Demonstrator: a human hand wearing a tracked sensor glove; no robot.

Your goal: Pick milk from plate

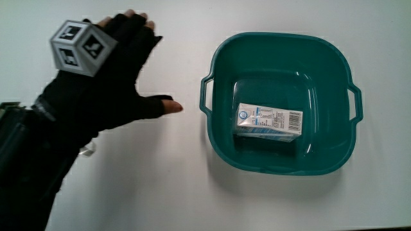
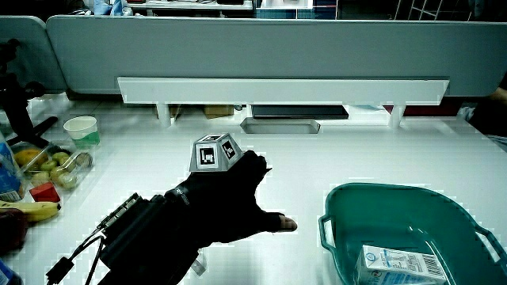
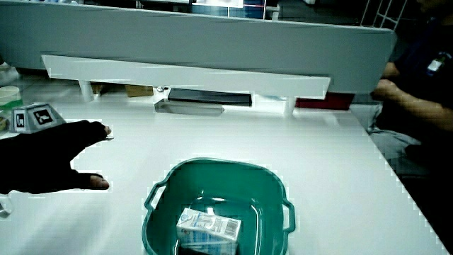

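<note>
Hand beside basin, spread, empty. I reach over rim, grip milk carton across narrow sides.

One milk carton, one teal basin, one gloved hand, one paper cup.

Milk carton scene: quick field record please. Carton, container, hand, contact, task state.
carton: milk carton lying on its side, barcode face up
container: teal basin with two side handles, not a flat plate; carton rests on its floor
hand: gloved hand over bare table beside the basin, fingers spread, holding nothing
marker: patterned cube on the back of the hand
contact: none between hand and carton or basin
task state: carton not yet picked
</note>
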